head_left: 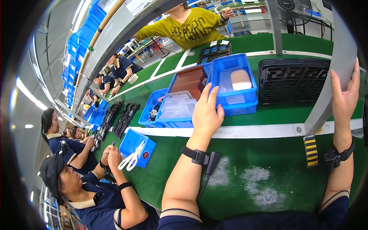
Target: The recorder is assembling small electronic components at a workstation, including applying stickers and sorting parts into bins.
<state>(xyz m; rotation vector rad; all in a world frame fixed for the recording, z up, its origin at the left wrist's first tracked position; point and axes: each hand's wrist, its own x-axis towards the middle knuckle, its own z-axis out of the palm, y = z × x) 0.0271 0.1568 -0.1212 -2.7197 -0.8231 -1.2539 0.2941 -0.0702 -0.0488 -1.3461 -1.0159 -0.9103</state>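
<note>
My left hand reaches forward with its fingers stretched out, at the near edge of the blue bins; whether it touches them I cannot tell. Beside it, a blue bin holds clear plastic pieces and a stack of brown sheets. Just beyond its fingertips, another blue bin contains a pale pink rounded object. My right hand is raised at the grey metal post, fingers extended and holding nothing. Both wrists wear black straps.
A black tray leans behind the bench rail. A yellow-and-black striped block lies near my right forearm. Left of me, a co-worker handles something small beside a blue bin with white scissors. Another person stands across the bench.
</note>
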